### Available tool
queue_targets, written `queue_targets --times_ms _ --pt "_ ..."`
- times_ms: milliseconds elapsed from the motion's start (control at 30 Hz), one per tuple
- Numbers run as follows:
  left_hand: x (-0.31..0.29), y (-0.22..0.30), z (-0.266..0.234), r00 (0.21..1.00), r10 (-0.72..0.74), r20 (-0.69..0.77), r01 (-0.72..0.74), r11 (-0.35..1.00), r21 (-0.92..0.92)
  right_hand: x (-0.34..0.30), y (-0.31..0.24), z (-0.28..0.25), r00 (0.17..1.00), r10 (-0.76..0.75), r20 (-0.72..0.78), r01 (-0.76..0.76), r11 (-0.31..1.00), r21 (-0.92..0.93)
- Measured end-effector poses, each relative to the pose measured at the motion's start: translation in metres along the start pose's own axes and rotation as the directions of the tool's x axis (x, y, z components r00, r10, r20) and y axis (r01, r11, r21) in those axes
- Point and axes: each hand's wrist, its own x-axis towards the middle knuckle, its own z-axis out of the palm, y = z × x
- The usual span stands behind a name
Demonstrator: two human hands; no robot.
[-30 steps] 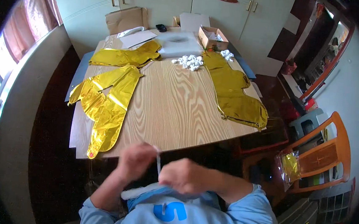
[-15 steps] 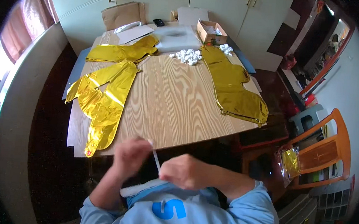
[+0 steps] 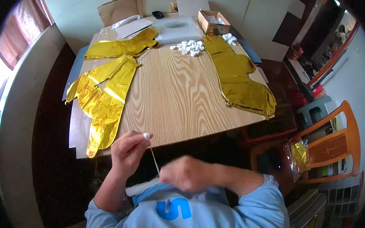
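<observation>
My left hand (image 3: 129, 149) is closed in a pinch on a small white roll (image 3: 147, 136) that looks like coiled ribbon. From it a thin white ribbon (image 3: 155, 159) runs slanting down to my right hand (image 3: 183, 173). That hand is a closed fist, smeared by motion, and seems to grip the ribbon's other end. Both hands hang just off the table's near edge. Left of them lies a flat, shiny gold foil balloon (image 3: 107, 95), its narrow tip close to my left hand. Several similar white rolls (image 3: 190, 47) sit in a heap on the far middle of the wood-grain table (image 3: 173, 96).
Another gold foil balloon (image 3: 121, 45) lies at the far left, and flat gold foil (image 3: 238, 82) covers the right side. At the back stand an open cardboard box (image 3: 214, 23) and white bundles (image 3: 229, 39). A wooden chair (image 3: 332, 145) with a packaged gold item (image 3: 299, 156) stands right.
The view has shifted slightly. My left hand has moved a little left and up, so the white roll shows clearly in its fingertips. The ribbon still stretches between my hands.
</observation>
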Motion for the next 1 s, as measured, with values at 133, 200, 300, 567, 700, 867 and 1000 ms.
queue_targets --times_ms 133,200,300,567,700,867,1000 --pt "-0.027 0.015 0.022 0.852 0.301 0.428 -0.23 0.95 -0.21 0.016 -0.017 -0.044 0.93 0.164 -0.33 -0.253 0.935 -0.25" --pt "-0.017 0.016 0.012 0.88 0.397 0.259 -0.313 0.897 -0.312 0.005 -0.006 -0.027 0.968 0.147 -0.203 -0.181 0.971 -0.159" --pt "-0.008 -0.009 0.009 0.995 0.095 -0.02 -0.097 0.992 -0.086 0.002 -0.014 -0.003 0.995 0.027 -0.093 -0.03 0.999 -0.032" --pt "-0.009 -0.027 0.013 0.998 0.04 -0.046 -0.045 0.991 -0.124 0.002 -0.006 0.001 0.999 0.023 -0.036 -0.023 1.0 -0.019" --pt "-0.028 0.007 0.026 0.914 0.238 0.328 -0.149 0.95 -0.273 0.019 -0.006 -0.035 0.923 0.179 -0.342 -0.254 0.949 -0.189" --pt "-0.006 -0.019 0.017 0.999 0.053 0.002 -0.053 0.998 0.033 0.0 -0.001 -0.002 0.996 0.08 -0.044 -0.084 0.991 -0.107" --pt "-0.03 -0.002 0.031 0.891 0.209 0.403 -0.156 0.974 -0.162 0.019 0.007 -0.028 0.937 0.228 -0.266 -0.266 0.957 -0.118"
